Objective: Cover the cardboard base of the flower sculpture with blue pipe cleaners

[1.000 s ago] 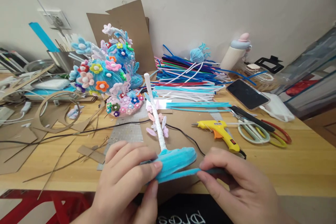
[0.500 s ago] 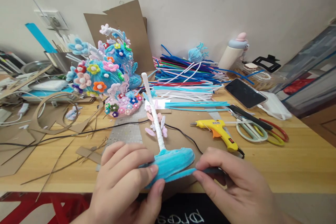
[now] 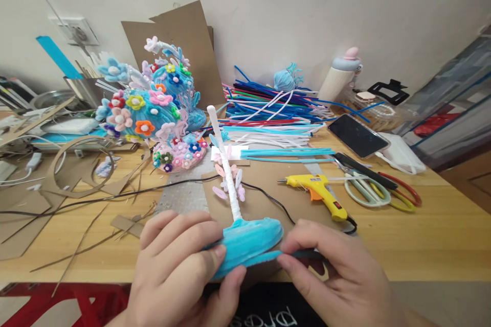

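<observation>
- A blue fuzzy base (image 3: 251, 239), with a white wrapped stem (image 3: 229, 181) leaning up from it, is held above the near edge of the table (image 3: 387, 250).
- The left side of the base is gripped by the left hand (image 3: 178, 265), fingers over the top and thumb at the near edge.
- A blue fuzzy strip (image 3: 264, 257) is pinched between the thumb and forefinger of the right hand (image 3: 337, 268), near the right end of the base.
- The step in hand is judged to be the laying of the strip along the base's near edge; a narrow gap can be seen between them toward the right.
- For the next move, light tension on the strip and a steady base seem to be called for, so that the gap can be closed without a twist.
- Whether glue has been put under the strip cannot be told; the yellow glue gun (image 3: 315, 189) is laid beyond the right hand.
</observation>
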Available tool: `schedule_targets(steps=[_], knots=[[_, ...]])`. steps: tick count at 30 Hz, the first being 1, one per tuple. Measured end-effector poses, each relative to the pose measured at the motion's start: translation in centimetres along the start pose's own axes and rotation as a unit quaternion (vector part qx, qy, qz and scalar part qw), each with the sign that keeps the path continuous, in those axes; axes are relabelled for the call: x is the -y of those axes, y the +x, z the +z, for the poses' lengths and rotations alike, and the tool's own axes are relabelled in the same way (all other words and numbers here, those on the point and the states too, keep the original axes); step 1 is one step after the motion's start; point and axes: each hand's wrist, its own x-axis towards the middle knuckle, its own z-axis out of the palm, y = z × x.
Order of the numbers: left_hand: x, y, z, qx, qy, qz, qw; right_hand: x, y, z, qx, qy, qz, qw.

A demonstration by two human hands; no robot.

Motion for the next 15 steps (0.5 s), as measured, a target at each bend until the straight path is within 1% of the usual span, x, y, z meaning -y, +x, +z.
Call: schedule_targets(steps=[2, 6, 7, 9, 11, 15], knots=[[0.3, 0.0, 0.1, 0.01, 0.006, 0.015, 1.0, 0.0, 0.1, 0.1, -0.01, 0.0, -0.007, 1.0], [0.8, 0.0, 0.1, -0.045, 0.012, 0.03, 0.998, 0.1, -0.1, 0.3, -0.002, -0.008, -0.003, 1.0], [0.9, 0.0, 0.0, -0.043, 0.014, 0.032, 0.998, 0.1, -0.2, 0.3, -0.001, -0.007, -0.002, 1.0], [1.0, 0.0, -0.3, 0.008, 0.022, 0.039, 0.999, 0.0, -0.2, 0.4, -0.009, -0.008, -0.002, 1.0], [1.1, 0.0, -0.6, 0.035, 0.031, 0.047, 0.998, -0.1, -0.2, 0.6, -0.019, -0.013, 0.0, 1.0], [1.3, 0.1, -0.8, 0.035, 0.042, 0.066, 0.996, -0.3, -0.1, 0.8, -0.038, -0.018, 0.01, 0.999]])
